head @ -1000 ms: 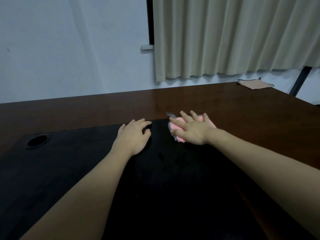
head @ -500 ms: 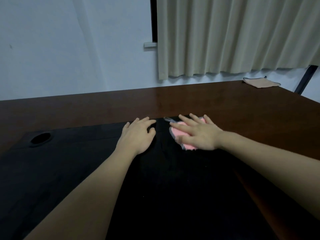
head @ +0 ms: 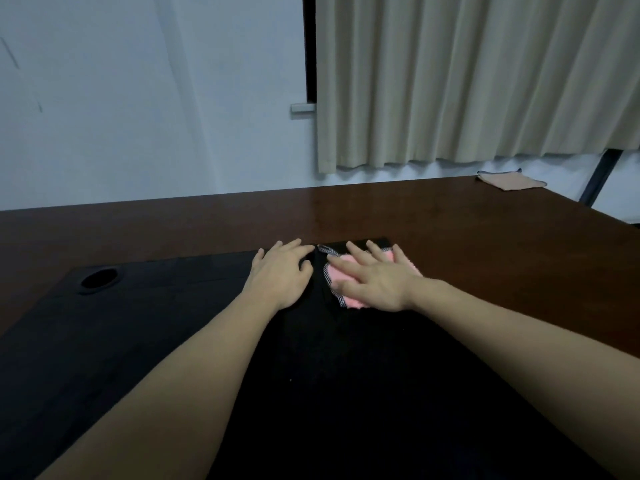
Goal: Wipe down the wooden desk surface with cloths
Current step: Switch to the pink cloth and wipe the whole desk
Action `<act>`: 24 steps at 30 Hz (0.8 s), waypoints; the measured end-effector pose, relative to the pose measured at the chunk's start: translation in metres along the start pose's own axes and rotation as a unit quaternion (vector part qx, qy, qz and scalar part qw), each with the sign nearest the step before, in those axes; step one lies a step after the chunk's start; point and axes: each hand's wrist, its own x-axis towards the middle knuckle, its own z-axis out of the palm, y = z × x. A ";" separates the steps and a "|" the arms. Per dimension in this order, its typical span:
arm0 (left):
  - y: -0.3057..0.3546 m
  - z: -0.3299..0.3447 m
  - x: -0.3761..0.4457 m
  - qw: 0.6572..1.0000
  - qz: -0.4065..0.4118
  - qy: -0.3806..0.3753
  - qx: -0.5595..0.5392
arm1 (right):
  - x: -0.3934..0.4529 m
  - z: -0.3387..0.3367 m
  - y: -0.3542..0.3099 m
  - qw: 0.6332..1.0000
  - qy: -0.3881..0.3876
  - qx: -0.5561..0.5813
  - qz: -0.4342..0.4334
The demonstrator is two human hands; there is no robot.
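A pink cloth with a grey stitched edge lies near the far edge of the black mat on the dark wooden desk. My right hand presses flat on the cloth with straight, spread fingers and covers most of it. My left hand rests flat on the mat just left of the cloth, fingers straight, holding nothing. A second, beige cloth lies folded at the desk's far right corner.
A round cable hole sits at the mat's far left corner. A pale wall and a beige curtain stand behind the desk. A dark post rises beyond the far right corner.
My right hand has slid the pink cloth a little toward me across the mat. My left hand has stayed flat in about the same place.
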 end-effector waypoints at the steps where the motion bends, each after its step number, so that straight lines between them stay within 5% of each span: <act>1: 0.002 -0.002 -0.002 1.000 0.003 0.006 0.013 | -0.007 0.000 0.003 1.000 0.001 0.014 -0.006; 8: 0.035 -0.013 -0.011 0.999 0.041 0.020 0.001 | -0.050 -0.005 0.076 0.996 0.007 0.067 0.064; 13: 0.098 0.001 -0.004 0.991 0.107 -0.080 0.005 | -0.080 0.000 0.115 0.990 0.011 0.083 0.113; 24: 0.111 0.021 -0.014 0.977 0.128 -0.147 0.082 | -0.078 -0.001 0.106 0.985 0.039 0.126 0.113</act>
